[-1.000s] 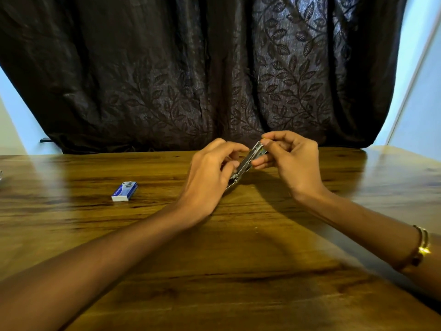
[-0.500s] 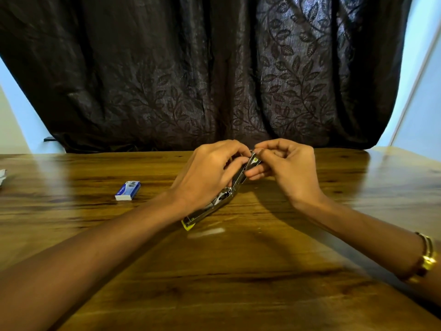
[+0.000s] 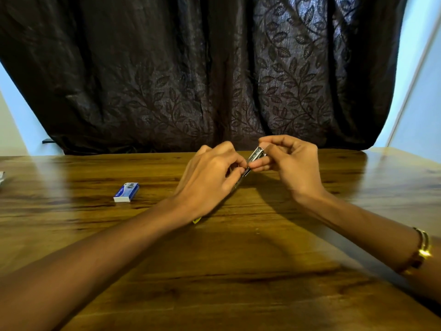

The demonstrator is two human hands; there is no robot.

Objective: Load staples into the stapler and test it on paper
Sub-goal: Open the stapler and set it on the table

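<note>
A small metal stapler (image 3: 255,156) is held tilted above the wooden table (image 3: 238,271), its shiny upper end showing between my hands. My left hand (image 3: 210,180) is closed around the stapler's lower part and hides most of it; a yellow tip (image 3: 197,220) shows under my wrist. My right hand (image 3: 290,163) pinches the stapler's upper end with thumb and fingers. A small blue and white staple box (image 3: 126,192) lies on the table to the left, apart from both hands.
A dark leaf-patterned curtain (image 3: 202,80) hangs behind the table's far edge. Something pale (image 3: 2,177) shows at the left edge of the table. My right wrist carries a gold bracelet (image 3: 421,249).
The stapler's upper end has risen a little in my right hand. My left hand has slid over the lower part, which now shows only a yellow tip.
</note>
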